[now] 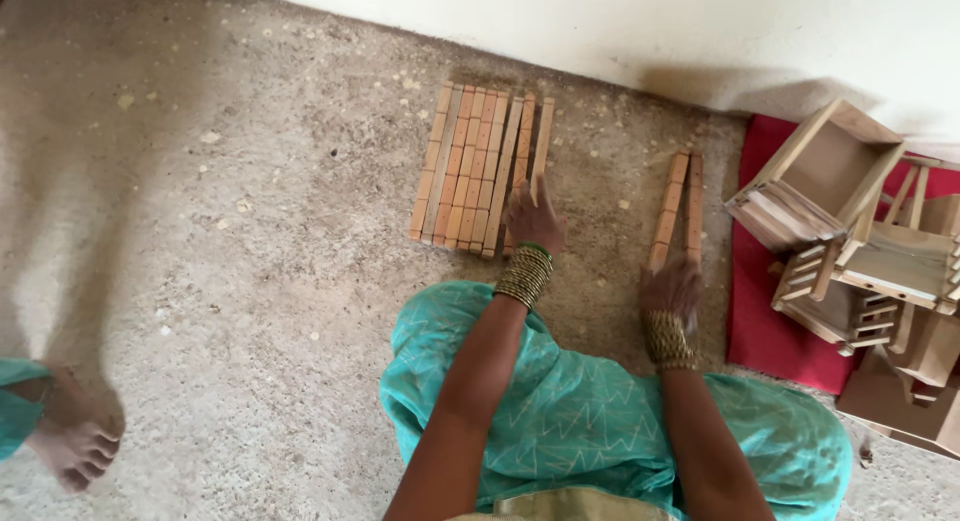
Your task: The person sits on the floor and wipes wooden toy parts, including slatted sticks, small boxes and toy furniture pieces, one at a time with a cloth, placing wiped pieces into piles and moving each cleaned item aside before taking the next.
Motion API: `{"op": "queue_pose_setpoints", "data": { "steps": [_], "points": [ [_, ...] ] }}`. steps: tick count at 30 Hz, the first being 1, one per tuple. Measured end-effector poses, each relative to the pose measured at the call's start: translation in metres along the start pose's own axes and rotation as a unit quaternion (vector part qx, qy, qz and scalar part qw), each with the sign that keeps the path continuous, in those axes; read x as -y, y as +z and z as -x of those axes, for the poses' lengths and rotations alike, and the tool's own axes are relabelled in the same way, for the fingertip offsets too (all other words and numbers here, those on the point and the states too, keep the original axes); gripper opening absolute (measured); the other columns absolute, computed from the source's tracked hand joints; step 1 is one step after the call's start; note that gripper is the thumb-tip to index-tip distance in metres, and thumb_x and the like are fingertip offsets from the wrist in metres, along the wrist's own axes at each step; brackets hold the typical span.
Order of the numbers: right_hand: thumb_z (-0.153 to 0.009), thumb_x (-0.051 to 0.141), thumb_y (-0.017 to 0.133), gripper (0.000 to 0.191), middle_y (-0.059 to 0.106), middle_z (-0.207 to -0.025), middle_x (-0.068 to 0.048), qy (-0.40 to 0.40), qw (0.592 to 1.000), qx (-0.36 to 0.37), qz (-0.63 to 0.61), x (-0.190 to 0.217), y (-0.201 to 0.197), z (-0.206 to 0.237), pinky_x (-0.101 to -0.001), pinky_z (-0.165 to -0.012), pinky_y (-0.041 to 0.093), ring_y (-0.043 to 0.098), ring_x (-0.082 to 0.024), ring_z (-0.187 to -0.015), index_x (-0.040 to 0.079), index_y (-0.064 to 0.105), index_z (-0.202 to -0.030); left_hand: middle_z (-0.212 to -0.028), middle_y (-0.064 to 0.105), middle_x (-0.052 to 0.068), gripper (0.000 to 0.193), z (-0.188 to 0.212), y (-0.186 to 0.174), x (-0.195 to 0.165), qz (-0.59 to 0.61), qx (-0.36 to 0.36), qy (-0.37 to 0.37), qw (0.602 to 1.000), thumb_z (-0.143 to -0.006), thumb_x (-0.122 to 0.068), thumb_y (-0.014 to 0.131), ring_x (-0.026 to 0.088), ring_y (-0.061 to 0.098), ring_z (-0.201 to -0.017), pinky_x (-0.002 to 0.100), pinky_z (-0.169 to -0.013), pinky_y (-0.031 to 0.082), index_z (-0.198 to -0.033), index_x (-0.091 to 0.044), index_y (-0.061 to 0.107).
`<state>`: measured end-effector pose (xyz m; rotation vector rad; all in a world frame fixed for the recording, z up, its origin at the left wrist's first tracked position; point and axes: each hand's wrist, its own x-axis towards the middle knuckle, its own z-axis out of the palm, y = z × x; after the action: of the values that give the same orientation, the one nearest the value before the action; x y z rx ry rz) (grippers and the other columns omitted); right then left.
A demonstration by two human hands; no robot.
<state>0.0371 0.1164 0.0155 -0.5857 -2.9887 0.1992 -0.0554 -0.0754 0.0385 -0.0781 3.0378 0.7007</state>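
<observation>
A row of wooden strips (pixel 480 171) lies left of two strips (pixel 677 209); wooden frames (pixel 850 231) lie farther right.

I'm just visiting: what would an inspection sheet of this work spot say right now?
Surface: rough speckled floor.
Job's things: row of notched wooden strips lying side by side; two more strips apart to the right.
Clutter: small wooden furniture pieces heaped on a red cloth.
Hands: left hand rests on the row; right hand on the pair's near ends, blurred.
Cables: nothing seen.
Surroundings: pale wall; a bare foot at left.
</observation>
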Motion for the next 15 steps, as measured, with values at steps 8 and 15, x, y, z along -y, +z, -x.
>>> {"op": "queue_pose_setpoints", "data": {
  "steps": [8, 15],
  "points": [
    [-0.102, 0.039, 0.063, 0.051, 0.067, -0.118, -0.021, 0.010, 0.992, 0.084, -0.099, -0.017, 0.014, 0.022, -0.0478, -0.083, 0.058, 0.069, -0.034, -0.102, 0.001, 0.057, -0.135, -0.150, 0.044, 0.024, 0.099, 0.034, 0.033, -0.031, 0.074, 0.025, 0.125, 0.989, -0.095, -0.048, 0.071, 0.039, 0.047, -0.134, 0.051, -0.113, 0.041, -0.162, -0.006, 0.012],
    [-0.092, 0.020, 0.071, 0.030, 0.065, -0.102, -0.015, -0.271, 0.936, -0.094, -0.202, -0.010, 0.018, 0.051, -0.0484, -0.085, 0.054, 0.064, -0.037, -0.096, 0.007, 0.059, -0.116, -0.107, 0.070, 0.019, 0.065, 0.013, 0.001, -0.026, 0.607, -0.070, 0.066, 0.789, -0.106, -0.048, 0.071, 0.019, 0.072, -0.087, 0.028, -0.068, 0.065, -0.141, 0.003, 0.054]
  ]
}}
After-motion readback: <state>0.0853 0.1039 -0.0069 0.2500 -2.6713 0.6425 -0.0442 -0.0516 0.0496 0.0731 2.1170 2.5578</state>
